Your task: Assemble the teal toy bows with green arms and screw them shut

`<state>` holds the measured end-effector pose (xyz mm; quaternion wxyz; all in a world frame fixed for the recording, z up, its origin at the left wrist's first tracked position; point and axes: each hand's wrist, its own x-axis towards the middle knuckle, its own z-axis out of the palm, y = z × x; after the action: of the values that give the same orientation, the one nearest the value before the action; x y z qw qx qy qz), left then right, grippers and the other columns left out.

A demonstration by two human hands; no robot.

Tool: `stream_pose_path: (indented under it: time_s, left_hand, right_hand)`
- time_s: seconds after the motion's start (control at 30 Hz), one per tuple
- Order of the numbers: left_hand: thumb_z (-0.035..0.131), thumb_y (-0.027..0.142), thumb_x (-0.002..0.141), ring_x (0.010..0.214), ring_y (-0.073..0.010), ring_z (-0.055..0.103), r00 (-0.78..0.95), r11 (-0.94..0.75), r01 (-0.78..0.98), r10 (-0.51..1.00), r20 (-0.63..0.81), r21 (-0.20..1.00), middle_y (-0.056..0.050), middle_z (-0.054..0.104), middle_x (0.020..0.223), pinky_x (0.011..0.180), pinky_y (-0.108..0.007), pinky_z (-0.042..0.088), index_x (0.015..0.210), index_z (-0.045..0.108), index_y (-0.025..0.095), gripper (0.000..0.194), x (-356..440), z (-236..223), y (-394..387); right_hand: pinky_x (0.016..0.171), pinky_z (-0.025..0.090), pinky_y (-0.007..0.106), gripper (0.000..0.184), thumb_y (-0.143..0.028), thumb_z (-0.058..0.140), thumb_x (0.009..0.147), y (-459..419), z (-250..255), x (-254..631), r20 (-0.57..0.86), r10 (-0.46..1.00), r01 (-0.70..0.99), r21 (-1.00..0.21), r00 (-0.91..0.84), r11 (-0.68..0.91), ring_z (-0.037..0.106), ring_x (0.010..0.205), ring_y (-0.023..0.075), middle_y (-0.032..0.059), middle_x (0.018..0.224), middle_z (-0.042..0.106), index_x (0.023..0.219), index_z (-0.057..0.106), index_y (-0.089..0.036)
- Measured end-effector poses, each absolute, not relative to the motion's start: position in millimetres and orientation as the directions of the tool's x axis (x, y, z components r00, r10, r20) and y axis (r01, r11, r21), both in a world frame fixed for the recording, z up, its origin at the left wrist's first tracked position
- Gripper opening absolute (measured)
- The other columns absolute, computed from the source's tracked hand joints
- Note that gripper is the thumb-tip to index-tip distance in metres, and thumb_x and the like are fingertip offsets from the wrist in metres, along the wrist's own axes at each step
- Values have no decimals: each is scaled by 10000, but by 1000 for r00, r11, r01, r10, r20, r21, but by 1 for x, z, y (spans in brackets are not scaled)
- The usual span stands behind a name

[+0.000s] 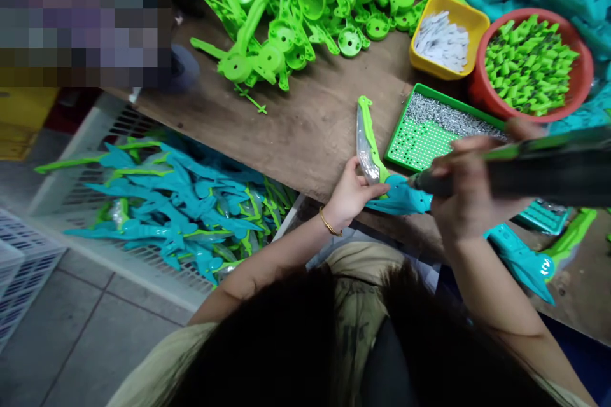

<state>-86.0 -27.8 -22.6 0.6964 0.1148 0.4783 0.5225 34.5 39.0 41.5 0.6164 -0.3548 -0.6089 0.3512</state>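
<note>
My left hand (pixel 352 192) is closed on a teal and lime-green plastic toy part (pixel 401 196), which lies near the table's front edge. A clear, curved blade-like strip (pixel 366 156) runs along its green arm, pointing away from me. My right hand (pixel 465 197) is wrapped round a dark power screwdriver (pixel 548 168), held nearly level. Its tip meets or almost meets the teal body; contact is hard to make out. Just behind them is a green perforated tray (pixel 396 151) of small silver screws (pixel 446 116).
Lime-green parts (pixel 286 32) heap at the back. A yellow bowl (pixel 420 67) holds white pieces; a red bowl (pixel 585 76) holds small green ones. Another teal-green part (pixel 529 264) lies right. A white crate (pixel 157 273) of similar parts stands left, below the wooden tabletop (pixel 315 114).
</note>
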Motion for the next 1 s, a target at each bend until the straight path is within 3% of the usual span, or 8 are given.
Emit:
stream_pose_path:
  time_s: [0.1, 0.3, 0.5, 0.7, 0.83, 1.0]
  left_hand:
    - [885, 169, 581, 665, -125, 692, -20, 425, -607, 837, -547, 672, 34, 711, 764, 687, -255, 549, 1094, 406, 194, 702, -85, -24, -28]
    - [868, 150, 570, 657, -115, 683, -9, 419, -617, 842, -539, 666, 35, 717, 754, 668, -240, 549, 1083, 409, 195, 690, -86, -24, -27]
    - [858, 148, 577, 674, -128, 687, -18, 415, -599, 848, -530, 685, 22, 721, 794, 686, -258, 547, 1094, 404, 197, 690, -85, -25, -27]
    - [754, 208, 714, 622, -119, 666, -16, 425, -606, 839, -544, 672, 26, 705, 770, 621, -239, 533, 1070, 433, 194, 478, -87, -21, -26]
    - [734, 214, 721, 617, -126, 664, -17, 406, -626, 846, -533, 666, 41, 684, 748, 609, -240, 533, 1076, 449, 201, 455, -87, -21, -26]
    - [782, 269, 693, 659, -146, 673, -2, 372, -649, 871, -491, 664, 30, 684, 772, 646, -264, 546, 1069, 452, 209, 504, -87, -23, -28]
  right_hand:
    - [453, 460, 189, 320, -263, 676, 859, 66, 37, 28, 645, 738, -64, -743, 198, 667, 522, 483, 24, -55, 894, 637, 1155, 556, -291]
    - [471, 489, 242, 304, -322, 721, 834, 87, 0, 26, 615, 764, -28, -775, 196, 631, 546, 514, 63, -38, 857, 629, 1082, 563, -242]
    - [472, 485, 253, 318, -428, 718, 817, 85, -3, 24, 606, 774, 26, -790, 181, 612, 526, 500, 68, -65, 768, 597, 1016, 550, -245]
    - [510, 495, 203, 263, -357, 641, 878, 76, 22, 30, 604, 773, 7, -789, 192, 615, 533, 523, 24, -49, 903, 585, 1111, 542, -284]
    - [411, 441, 177, 100, -374, 625, 877, 46, 48, 26, 628, 761, 14, -772, 163, 635, 479, 460, 26, -56, 827, 578, 953, 609, -312]
    - [428, 509, 199, 333, -420, 683, 840, 16, 47, 20, 589, 807, -32, -808, -35, 589, 493, 471, 43, -83, 837, 565, 1145, 550, -423]
